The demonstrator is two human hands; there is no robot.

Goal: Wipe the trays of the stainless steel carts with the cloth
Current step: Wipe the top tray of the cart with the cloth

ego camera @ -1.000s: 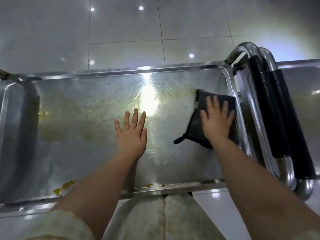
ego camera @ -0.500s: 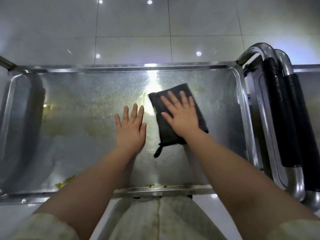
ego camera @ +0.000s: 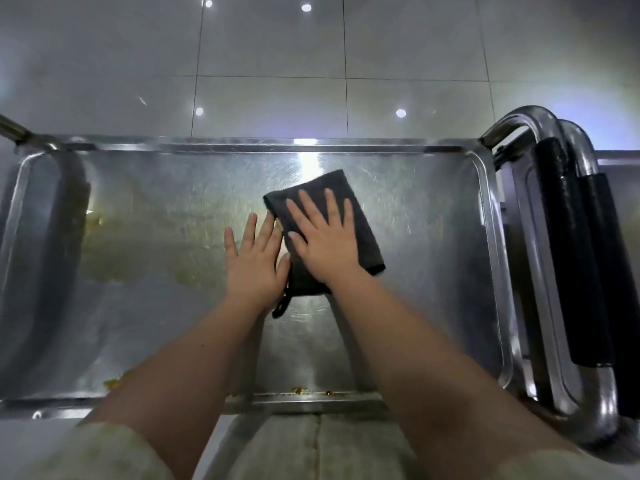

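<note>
Steel tray (ego camera: 433, 271), dark cloth (ego camera: 367, 237) half hidden under flat right hand (ego camera: 325, 247).

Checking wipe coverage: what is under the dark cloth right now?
The cloth lies flat on the steel tray, pressed by the right hand. Whether the tray surface beneath it is stained cannot be seen; the cloth covers it.

light: dim and cool overall; ceiling spots show as small bright dots on the glossy floor tiles (ego camera: 270, 98)
glare: strong white streak on the tray (ego camera: 433, 209), far middle, just beyond the cloth (ego camera: 360, 216)
shadows: soft dark patches beside both forearms; dark band at the tray's left end
blur: mild softness everywhere, no crisp edges
distortion: wide-angle bend; tray rim and cart handles (ego camera: 561, 237) curve toward the frame edges
flare: bluish haze far right
</note>
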